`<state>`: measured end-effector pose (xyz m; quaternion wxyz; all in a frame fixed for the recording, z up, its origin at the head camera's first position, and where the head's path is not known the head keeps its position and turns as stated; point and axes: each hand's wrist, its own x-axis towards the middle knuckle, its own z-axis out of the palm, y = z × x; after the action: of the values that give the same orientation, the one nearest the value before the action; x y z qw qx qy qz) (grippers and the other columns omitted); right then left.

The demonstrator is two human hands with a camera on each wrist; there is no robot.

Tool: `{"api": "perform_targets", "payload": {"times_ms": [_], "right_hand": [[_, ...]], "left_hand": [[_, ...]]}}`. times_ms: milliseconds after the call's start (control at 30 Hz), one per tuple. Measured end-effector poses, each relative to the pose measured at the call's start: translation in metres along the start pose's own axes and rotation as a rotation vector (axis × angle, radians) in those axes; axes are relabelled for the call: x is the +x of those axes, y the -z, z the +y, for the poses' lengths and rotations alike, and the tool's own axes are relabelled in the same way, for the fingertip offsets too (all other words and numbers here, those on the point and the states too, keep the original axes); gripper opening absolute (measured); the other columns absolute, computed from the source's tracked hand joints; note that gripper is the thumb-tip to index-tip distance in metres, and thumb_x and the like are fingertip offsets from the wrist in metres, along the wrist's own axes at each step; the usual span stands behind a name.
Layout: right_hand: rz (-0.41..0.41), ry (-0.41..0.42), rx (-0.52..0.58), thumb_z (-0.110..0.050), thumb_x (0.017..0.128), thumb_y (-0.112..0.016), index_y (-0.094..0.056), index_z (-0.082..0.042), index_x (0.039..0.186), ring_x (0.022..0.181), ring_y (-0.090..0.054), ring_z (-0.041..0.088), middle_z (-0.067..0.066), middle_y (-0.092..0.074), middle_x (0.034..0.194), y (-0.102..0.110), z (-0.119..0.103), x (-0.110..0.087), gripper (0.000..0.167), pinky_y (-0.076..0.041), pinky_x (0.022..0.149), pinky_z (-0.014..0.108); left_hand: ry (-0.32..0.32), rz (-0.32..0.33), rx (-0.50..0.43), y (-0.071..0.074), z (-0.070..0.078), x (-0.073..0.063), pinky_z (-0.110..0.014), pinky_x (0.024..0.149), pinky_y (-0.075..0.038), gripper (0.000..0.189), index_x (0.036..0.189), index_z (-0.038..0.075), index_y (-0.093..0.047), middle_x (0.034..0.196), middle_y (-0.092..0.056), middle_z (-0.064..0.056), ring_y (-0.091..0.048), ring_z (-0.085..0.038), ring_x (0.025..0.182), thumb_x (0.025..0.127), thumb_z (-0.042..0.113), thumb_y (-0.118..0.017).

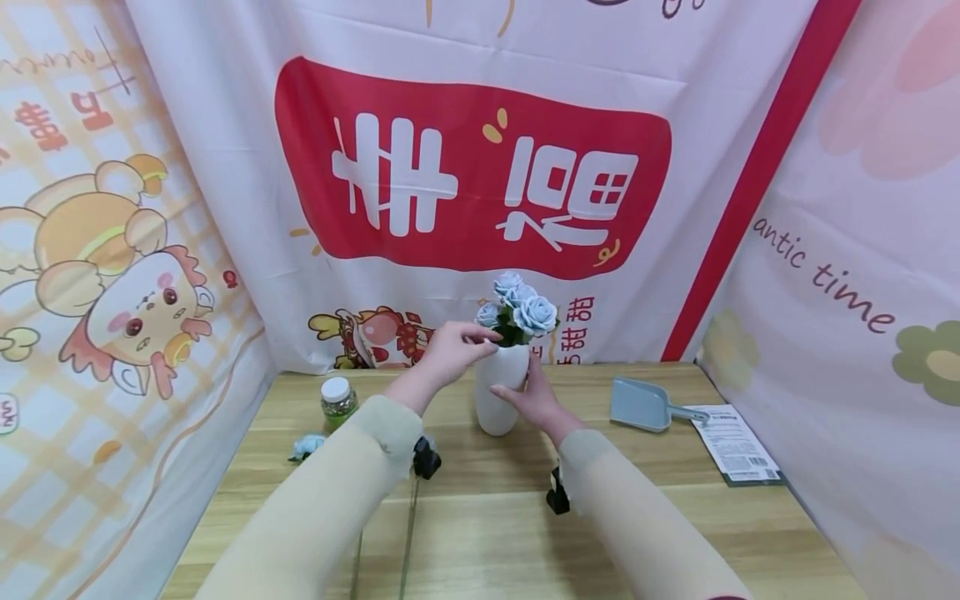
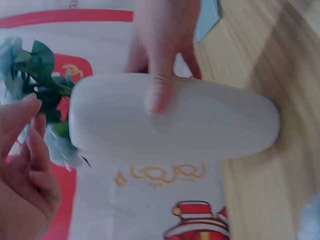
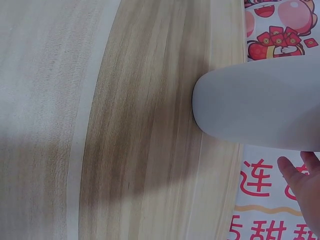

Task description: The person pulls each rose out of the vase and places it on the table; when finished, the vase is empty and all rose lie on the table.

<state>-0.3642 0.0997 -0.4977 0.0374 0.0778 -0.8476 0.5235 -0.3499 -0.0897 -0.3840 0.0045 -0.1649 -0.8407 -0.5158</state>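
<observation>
A tall white vase (image 1: 498, 392) stands upright on the table with a bunch of light blue artificial roses (image 1: 525, 308) in its mouth. My right hand (image 1: 534, 398) grips the vase from the right side; its thumb lies across the front in the left wrist view. My left hand (image 1: 456, 354) is at the vase's rim, its fingertips beside the green leaves (image 2: 44, 65) under the blooms. A small gap shows between its thumb and forefinger (image 2: 37, 131). In the right wrist view, the lower part of the vase (image 3: 250, 102) shows against the table.
Near the left sleeve lies another blue rose (image 1: 306, 447), beside a small jar (image 1: 339, 402) with a white lid. A grey-blue dustpan-shaped scoop (image 1: 639, 405) and a printed packet (image 1: 738, 446) lie at the right. Patterned cloths (image 1: 480, 50) hang round the table.
</observation>
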Motion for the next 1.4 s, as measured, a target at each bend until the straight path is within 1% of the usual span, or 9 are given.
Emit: {"api": "perform_targets", "payload": {"times_ms": [167,267,367,467,600,733,933,1067,1400], "right_hand": [[-0.011,0.024,-0.001,-0.026,0.083,-0.082,-0.024,-0.009,0.151,0.131,-0.044,0.033,0.017,-0.040,0.148,0.002,0.000,0.001,0.091,-0.038,0.107,0.049],[-0.014,0.037,-0.002,-0.025,0.083,-0.082,-0.024,-0.008,0.152,0.132,-0.043,0.033,0.017,-0.039,0.149,0.002,0.000,0.000,0.091,-0.036,0.109,0.049],[-0.019,0.026,-0.013,-0.028,0.083,-0.082,-0.023,-0.010,0.153,0.133,-0.042,0.031,0.014,-0.038,0.151,0.002,0.000,0.000,0.093,-0.036,0.109,0.047],[-0.026,0.015,-0.005,-0.028,0.083,-0.082,-0.023,-0.011,0.152,0.132,-0.043,0.031,0.014,-0.039,0.150,0.001,0.002,0.000,0.092,-0.036,0.109,0.048],[-0.036,0.006,0.001,-0.028,0.084,-0.081,-0.022,-0.012,0.152,0.133,-0.043,0.031,0.014,-0.039,0.149,0.001,0.003,0.001,0.092,-0.037,0.109,0.049],[-0.032,0.017,0.002,-0.027,0.084,-0.081,-0.021,-0.010,0.153,0.133,-0.043,0.033,0.016,-0.039,0.148,0.001,0.001,0.001,0.093,-0.036,0.109,0.050],[-0.015,0.000,0.000,-0.029,0.084,-0.081,-0.022,-0.008,0.152,0.130,-0.044,0.033,0.017,-0.042,0.145,0.002,-0.001,0.000,0.093,-0.036,0.108,0.049],[-0.004,-0.009,-0.005,-0.031,0.083,-0.082,-0.023,-0.007,0.151,0.129,-0.046,0.033,0.017,-0.044,0.143,0.002,0.000,0.000,0.093,-0.037,0.108,0.049],[-0.010,-0.012,0.018,-0.032,0.083,-0.082,-0.023,-0.014,0.152,0.134,-0.042,0.032,0.014,-0.040,0.148,0.000,0.003,0.003,0.093,-0.034,0.110,0.050]], "left_hand": [[0.002,-0.145,0.010,-0.007,0.021,0.016,-0.031,0.064,-0.052,0.032,0.126,0.016,-0.070,0.091,-0.067,-0.004,-0.060,-0.028,0.085,0.094,0.021,-0.070],[-0.007,-0.198,0.031,-0.013,0.026,0.023,-0.030,0.062,-0.050,0.028,0.121,0.013,-0.070,0.088,-0.068,-0.005,-0.059,-0.027,0.081,0.094,0.018,-0.069],[-0.009,-0.211,0.043,-0.018,0.030,0.026,-0.031,0.061,-0.049,0.020,0.113,0.011,-0.071,0.085,-0.069,-0.005,-0.058,-0.025,0.077,0.094,0.014,-0.069],[-0.012,-0.162,0.029,-0.021,0.032,0.026,-0.033,0.069,-0.052,0.016,0.109,0.007,-0.073,0.085,-0.069,-0.006,-0.060,-0.022,0.080,0.095,0.007,-0.065],[-0.025,-0.053,-0.031,-0.022,0.035,0.024,-0.036,0.082,-0.054,0.018,0.109,0.004,-0.074,0.091,-0.068,-0.007,-0.063,-0.022,0.087,0.096,0.003,-0.062],[-0.050,0.017,-0.116,-0.017,0.039,0.022,-0.038,0.084,-0.056,0.020,0.112,0.004,-0.074,0.096,-0.066,-0.009,-0.064,-0.024,0.087,0.095,0.003,-0.063],[-0.091,0.032,-0.156,-0.006,0.057,0.019,-0.039,0.085,-0.056,0.016,0.106,0.003,-0.075,0.088,-0.069,-0.011,-0.063,-0.026,0.081,0.096,0.004,-0.063],[-0.143,0.030,-0.196,0.004,0.072,0.018,-0.040,0.085,-0.055,0.019,0.112,0.001,-0.074,0.093,-0.070,-0.011,-0.065,-0.030,0.082,0.096,0.002,-0.063],[-0.299,0.123,-0.310,0.038,0.115,-0.001,-0.031,0.061,-0.052,0.020,0.113,-0.002,-0.073,0.085,-0.064,-0.022,-0.054,-0.024,0.069,0.095,0.005,-0.065]]}}
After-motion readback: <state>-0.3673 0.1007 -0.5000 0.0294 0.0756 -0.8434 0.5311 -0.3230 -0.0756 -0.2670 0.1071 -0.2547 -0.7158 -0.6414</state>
